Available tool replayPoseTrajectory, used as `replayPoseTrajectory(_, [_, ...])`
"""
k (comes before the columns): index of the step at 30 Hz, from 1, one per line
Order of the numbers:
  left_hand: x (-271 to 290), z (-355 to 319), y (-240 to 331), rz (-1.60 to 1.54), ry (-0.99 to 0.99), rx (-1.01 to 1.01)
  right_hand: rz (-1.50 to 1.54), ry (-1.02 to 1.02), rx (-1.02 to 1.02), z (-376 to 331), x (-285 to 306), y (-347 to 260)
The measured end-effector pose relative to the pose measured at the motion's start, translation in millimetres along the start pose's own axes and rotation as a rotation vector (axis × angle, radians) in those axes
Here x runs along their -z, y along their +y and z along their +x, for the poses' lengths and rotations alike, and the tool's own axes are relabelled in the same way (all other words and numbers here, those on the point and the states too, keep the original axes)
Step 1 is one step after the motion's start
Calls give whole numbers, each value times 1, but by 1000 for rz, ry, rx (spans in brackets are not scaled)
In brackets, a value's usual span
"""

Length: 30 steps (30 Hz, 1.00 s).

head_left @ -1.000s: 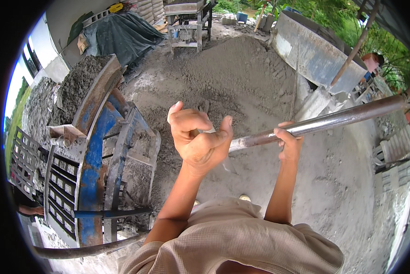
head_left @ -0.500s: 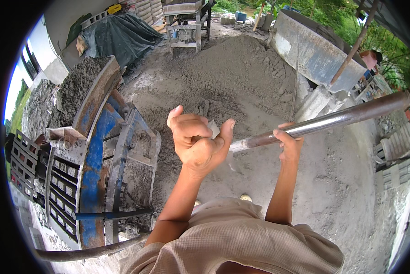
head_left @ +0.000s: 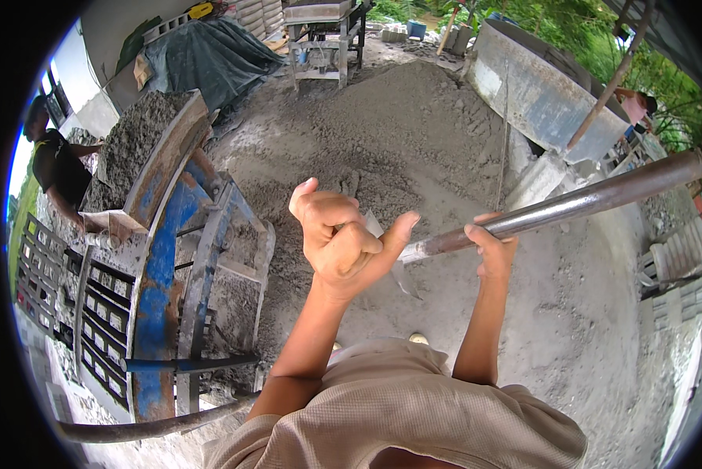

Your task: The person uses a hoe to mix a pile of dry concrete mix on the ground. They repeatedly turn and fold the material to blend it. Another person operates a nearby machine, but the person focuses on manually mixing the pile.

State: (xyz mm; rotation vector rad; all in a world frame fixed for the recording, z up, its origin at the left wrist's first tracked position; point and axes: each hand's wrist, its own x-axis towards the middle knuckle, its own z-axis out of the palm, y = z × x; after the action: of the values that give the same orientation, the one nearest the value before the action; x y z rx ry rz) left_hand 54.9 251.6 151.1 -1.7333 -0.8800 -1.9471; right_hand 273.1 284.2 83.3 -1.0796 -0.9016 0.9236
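My left hand (head_left: pixel 342 242) is raised in front of me, thumb stretched out to the right and the other fingers loosely bent. Nothing shows in its grasp. Close to that thumb is the far end of a long metal pole (head_left: pixel 578 199), shiny in the middle and rust-brown toward the right. Around this pole, my right hand (head_left: pixel 493 248) is closed, its fingertips showing along the top. A pale flat piece (head_left: pixel 402 280) appears behind my left hand and the pole's end; whether it joins the pole is hidden.
A blue, rusty machine frame (head_left: pixel 159 297) stands at left, with grey mix (head_left: pixel 141 137) on top. Beside it is a person in dark clothing (head_left: pixel 58 168). Ahead lies a grey sand heap (head_left: pixel 425 105); a large round metal tub (head_left: pixel 542 90) stands far right. Another person (head_left: pixel 636 105) is beyond it.
A person in dark clothing has come into view at the left. My left thumb has moved slightly to the right, and more of the pale piece shows. My right hand keeps its hold.
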Motion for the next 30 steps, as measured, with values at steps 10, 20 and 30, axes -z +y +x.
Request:
replayPoseTrajectory(10, [-2,0,-2,-3,-48,12,-24,2,-21,-2,-1,2])
replayPoseTrajectory(20, [0,-3,-6,-18,-33,26,-12,19,-28,-3,0,4])
replayPoseTrajectory(30, [0,-1,-6,-56,-36,18,-30,46,-46,-3,-1,2])
